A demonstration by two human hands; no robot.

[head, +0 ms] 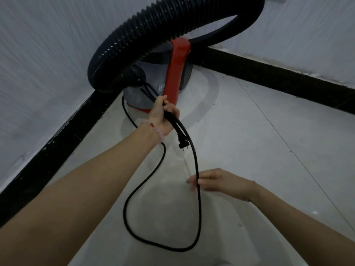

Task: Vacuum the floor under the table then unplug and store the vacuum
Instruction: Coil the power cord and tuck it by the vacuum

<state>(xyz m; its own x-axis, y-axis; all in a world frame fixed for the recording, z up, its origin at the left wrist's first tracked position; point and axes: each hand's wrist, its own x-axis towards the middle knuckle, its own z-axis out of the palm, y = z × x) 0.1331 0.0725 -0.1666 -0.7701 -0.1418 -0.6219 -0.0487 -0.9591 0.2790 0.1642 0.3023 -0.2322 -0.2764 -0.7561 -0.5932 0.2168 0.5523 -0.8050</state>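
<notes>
A grey canister vacuum point(153, 77) with a red handle point(175, 70) stands in the room's corner. Its black ribbed hose point(153, 29) arches above it and out of the top of the view. My left hand point(163, 116) grips a bundle of the black power cord just in front of the vacuum, and the plug point(183, 144) dangles below that hand. A long loop of cord point(153, 241) hangs from the bundle down to the floor. My right hand point(213, 180) pinches this loop lower down with nearly straight fingers.
Pale floor tiles point(269, 150) spread to the right and towards me. White walls point(48, 54) meet in the corner behind the vacuum, edged by a black skirting board point(288, 81). A bead bracelet point(153, 129) circles my left wrist.
</notes>
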